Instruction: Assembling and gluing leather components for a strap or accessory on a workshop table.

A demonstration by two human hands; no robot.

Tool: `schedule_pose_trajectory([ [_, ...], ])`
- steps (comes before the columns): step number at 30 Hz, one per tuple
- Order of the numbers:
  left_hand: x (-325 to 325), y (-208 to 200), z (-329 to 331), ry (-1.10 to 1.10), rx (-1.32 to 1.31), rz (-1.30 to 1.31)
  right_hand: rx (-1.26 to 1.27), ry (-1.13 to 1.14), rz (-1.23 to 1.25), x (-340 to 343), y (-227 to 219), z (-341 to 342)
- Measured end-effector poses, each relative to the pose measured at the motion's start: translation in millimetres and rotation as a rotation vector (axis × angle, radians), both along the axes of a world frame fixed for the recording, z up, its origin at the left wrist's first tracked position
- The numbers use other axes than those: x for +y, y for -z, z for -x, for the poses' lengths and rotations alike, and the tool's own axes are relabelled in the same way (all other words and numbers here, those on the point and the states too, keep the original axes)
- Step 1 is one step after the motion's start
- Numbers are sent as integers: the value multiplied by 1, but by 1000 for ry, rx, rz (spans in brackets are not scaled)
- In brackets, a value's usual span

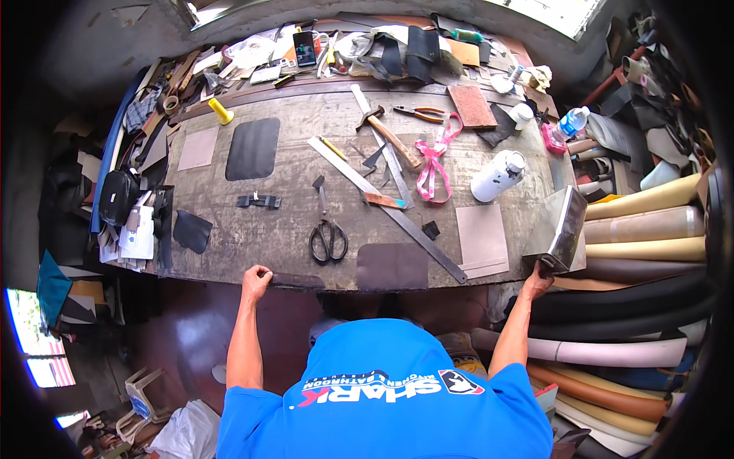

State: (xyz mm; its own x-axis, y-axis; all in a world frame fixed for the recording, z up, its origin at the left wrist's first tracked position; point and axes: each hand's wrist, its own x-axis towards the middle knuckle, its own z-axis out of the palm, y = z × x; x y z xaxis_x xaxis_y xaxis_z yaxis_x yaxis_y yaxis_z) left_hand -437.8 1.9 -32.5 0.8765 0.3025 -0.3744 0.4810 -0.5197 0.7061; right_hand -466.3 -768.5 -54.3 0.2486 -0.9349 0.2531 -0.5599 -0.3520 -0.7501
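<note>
At the worktable's [306, 191] right front corner, a metal box [559, 229] stands at the right hand [538, 284], and that closeness is the relation that counts. The box's long axis runs away from the person, leaning a little toward the right edge, and its near end meets the fingers. The right hand is curled closed on that lower near end (some fingers are hidden beneath it, so how firm the hold is I cannot tell). The left hand [258, 281] is well apart from the box, at the left part of the front edge, its thumb and fingertips drawn together. A dark strip [298, 281] lies just to its right, long axis along that edge; whether the fingertips pinch its end I cannot tell. Between the hands, near the front edge, lie black-handled scissors [329, 241], a dark brown patch [393, 266] and a pale pink sheet [482, 237].
</note>
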Motion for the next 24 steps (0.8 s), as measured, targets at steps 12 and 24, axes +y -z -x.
schedule_pose_trajectory([
  [12, 1, 5, 1, -7, -54, -48, 121, 21, 141, -1, -7, -5],
  [24, 2, 0, -2, 1, -37, 20, 720, -115, -124, -40, -46, -16],
])
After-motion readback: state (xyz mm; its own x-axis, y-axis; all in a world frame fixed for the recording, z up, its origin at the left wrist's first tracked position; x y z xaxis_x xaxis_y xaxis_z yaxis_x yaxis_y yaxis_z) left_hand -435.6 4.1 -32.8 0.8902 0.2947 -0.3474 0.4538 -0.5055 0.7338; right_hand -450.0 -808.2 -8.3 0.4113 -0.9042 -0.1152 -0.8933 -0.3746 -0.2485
